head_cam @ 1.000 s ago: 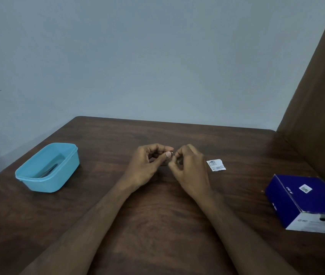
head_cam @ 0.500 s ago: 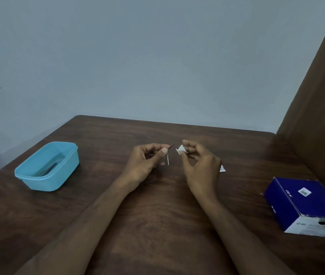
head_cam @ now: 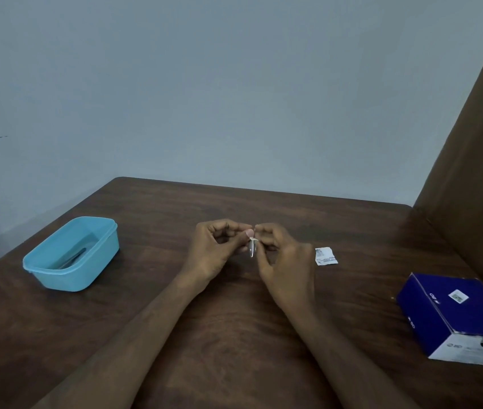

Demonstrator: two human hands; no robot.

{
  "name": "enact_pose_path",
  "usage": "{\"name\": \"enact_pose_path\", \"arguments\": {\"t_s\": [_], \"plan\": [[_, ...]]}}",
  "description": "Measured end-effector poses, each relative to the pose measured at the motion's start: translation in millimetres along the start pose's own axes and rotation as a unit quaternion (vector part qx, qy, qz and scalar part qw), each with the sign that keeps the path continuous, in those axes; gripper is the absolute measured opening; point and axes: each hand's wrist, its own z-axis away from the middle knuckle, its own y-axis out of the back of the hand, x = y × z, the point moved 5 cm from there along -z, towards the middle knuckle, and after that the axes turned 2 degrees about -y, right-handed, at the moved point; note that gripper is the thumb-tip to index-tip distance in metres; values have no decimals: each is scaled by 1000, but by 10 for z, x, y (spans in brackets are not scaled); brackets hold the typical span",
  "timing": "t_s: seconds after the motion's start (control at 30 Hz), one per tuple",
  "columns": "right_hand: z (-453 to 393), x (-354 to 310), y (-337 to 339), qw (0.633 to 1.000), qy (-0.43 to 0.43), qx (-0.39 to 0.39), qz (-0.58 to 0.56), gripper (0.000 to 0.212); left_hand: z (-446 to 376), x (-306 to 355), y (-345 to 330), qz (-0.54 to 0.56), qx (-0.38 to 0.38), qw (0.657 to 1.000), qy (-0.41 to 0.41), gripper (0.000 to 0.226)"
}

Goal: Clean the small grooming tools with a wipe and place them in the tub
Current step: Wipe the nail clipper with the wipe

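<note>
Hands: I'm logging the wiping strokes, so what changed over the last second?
Half a second ago the hands were apart. Now the right hand has brought the wipe back onto the small metal tool pinched by the left hand. Tub, torn sachet and blue box stayed put.

A plain room, home or office, cannot tell which: a dark wooden table (head_cam: 234, 335) stands in a corner against a bare pale-blue wall (head_cam: 204, 84), with a brown wooden panel (head_cam: 476, 143) at the right.
</note>
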Motion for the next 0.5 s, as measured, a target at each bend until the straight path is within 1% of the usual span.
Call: {"name": "enact_pose_path", "arguments": {"t_s": [0.07,0.17,0.27,0.33,0.4,0.5], "plan": [[-21,11,3,1000,-13,8,5,26,5,15,-25,-31,-19,999,-12,15],[-1,18,-66,999,-14,-22,21,20,7,6,-1,-37,-19,999,-10,14],[17,63,-86,998,-48,-40,-16,20,6,-31,3,-25,-17,1000,8,13],[3,103,-63,993,-95,-35,-53,23,-11,-56,4,-22,-14,1000,15,13],[-18,183,-43,983,-162,-16,-83,28,-35,-73,11,-12,-4,1000,22,14],[-20,391,-44,954,-269,19,-130,24,-54,-60,14,-13,8,1000,26,24]]}}
